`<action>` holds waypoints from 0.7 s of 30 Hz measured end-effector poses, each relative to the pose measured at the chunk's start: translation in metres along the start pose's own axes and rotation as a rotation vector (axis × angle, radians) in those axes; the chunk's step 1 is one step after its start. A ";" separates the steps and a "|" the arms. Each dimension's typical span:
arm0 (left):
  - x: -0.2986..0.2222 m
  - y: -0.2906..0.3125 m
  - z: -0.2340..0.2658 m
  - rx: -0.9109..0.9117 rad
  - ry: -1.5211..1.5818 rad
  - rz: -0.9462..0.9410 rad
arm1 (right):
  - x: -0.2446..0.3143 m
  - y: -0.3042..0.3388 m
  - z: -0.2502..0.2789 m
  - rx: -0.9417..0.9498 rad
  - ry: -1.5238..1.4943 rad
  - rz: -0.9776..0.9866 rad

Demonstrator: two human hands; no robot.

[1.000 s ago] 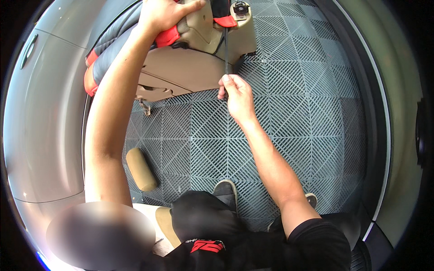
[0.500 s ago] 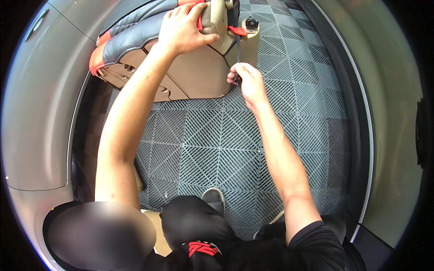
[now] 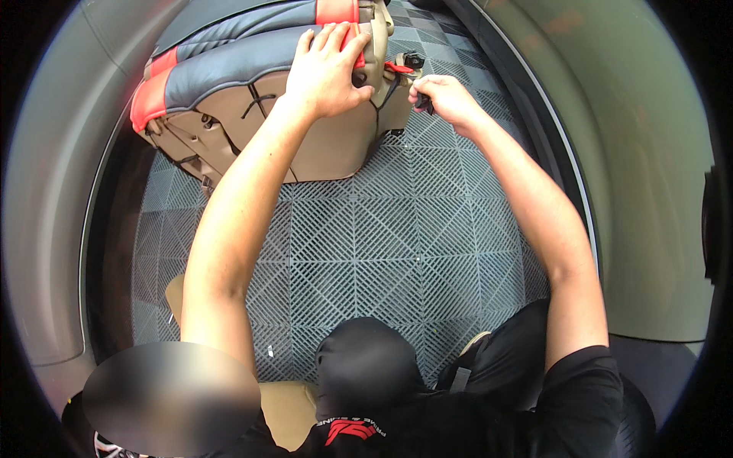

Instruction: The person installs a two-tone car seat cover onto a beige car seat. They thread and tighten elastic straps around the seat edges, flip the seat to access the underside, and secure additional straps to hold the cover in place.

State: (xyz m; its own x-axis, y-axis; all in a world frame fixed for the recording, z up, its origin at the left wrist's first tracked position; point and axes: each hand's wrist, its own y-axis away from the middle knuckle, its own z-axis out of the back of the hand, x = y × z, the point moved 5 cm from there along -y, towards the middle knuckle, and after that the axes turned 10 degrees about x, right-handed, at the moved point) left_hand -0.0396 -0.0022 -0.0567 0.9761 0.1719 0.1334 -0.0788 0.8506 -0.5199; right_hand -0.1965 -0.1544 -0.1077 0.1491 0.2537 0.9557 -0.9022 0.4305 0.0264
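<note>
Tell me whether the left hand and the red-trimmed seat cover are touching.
Touching. The head view shows the left hand spread over the upper edge of the red-trimmed seat cover, no gap visible.

Bright light here, floor (image 3: 343,263) evenly lit, soft sheen on the left panel (image 3: 46,191) and right panel (image 3: 649,160)! Edges bow toward a black rim; a blurred oval smothers the lower left, while left hand (image 3: 324,72) and right hand (image 3: 449,99) read clear.
</note>
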 end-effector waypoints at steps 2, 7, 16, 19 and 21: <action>0.001 0.001 0.001 0.014 0.010 -0.001 | 0.000 0.006 -0.001 0.013 0.070 -0.090; 0.011 0.015 0.008 -0.222 0.293 -0.116 | -0.026 0.020 -0.017 0.140 0.184 -0.124; -0.013 0.116 -0.060 -0.029 1.265 0.602 | -0.089 0.035 -0.044 0.051 -0.281 0.155; -0.015 0.096 -0.059 -0.073 1.331 0.677 | -0.116 0.037 -0.047 0.028 -0.372 0.131; -0.016 0.080 -0.052 -0.185 1.259 0.686 | -0.127 0.039 -0.046 -0.025 -0.394 0.164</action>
State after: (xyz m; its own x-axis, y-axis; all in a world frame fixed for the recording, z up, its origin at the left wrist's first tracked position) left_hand -0.0513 0.0370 -0.1445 0.2926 -0.1143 -0.9494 -0.6641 0.6901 -0.2877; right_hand -0.2317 -0.1298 -0.2420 -0.1658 -0.0274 0.9858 -0.8903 0.4340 -0.1377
